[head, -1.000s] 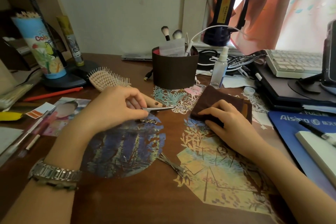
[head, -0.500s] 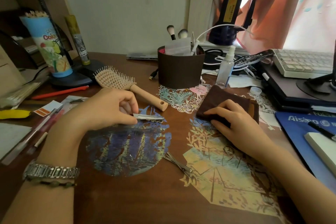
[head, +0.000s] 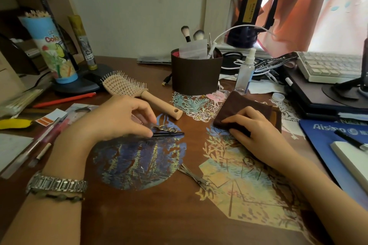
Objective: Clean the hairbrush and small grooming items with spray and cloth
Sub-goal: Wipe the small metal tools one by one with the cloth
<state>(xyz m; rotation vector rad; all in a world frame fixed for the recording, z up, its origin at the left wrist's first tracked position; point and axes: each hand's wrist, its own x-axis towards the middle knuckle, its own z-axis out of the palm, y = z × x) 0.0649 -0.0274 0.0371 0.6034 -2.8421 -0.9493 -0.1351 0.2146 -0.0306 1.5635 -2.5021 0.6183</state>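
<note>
- Landmark: the brown cloth (head: pixel 242 110), folded and lying flat on the wooden worktop (head: pixel 139 215), right of centre.
- Far left of the cloth, a tall blue pencil tube (head: pixel 50 49) stands upright at the back of the worktop.
- Left of the cloth, the pale hairbrush (head: pixel 127 86) lies bristles up, its handle end pointing toward the cloth.
- Your left hand (head: pixel 117 119), left of the cloth and just in front of the hairbrush handle, has its fingers (head: pixel 148 126) curled narrow, thumb and forefinger pinching a thin dark hair clip (head: pixel 169 134) low over the worktop.
- A small silver clip (head: pixel 166 128) with looped shapes lies just behind the dark one, touching your fingertips.
- In front of the cloth and to its left, a metal hair clip (head: pixel 194 177) lies apart from both hands.
- Behind the cloth to its left stands a brown round holder (head: pixel 196 74) with makeup brushes.
- Directly behind the cloth stands the clear spray bottle (head: pixel 244 72), upright.
- Your right hand (head: pixel 256 131) rests on the cloth's near edge, fingers bent and gripping it.
- Far right of the cloth lies a blue mouse pad (head: pixel 326 141).
</note>
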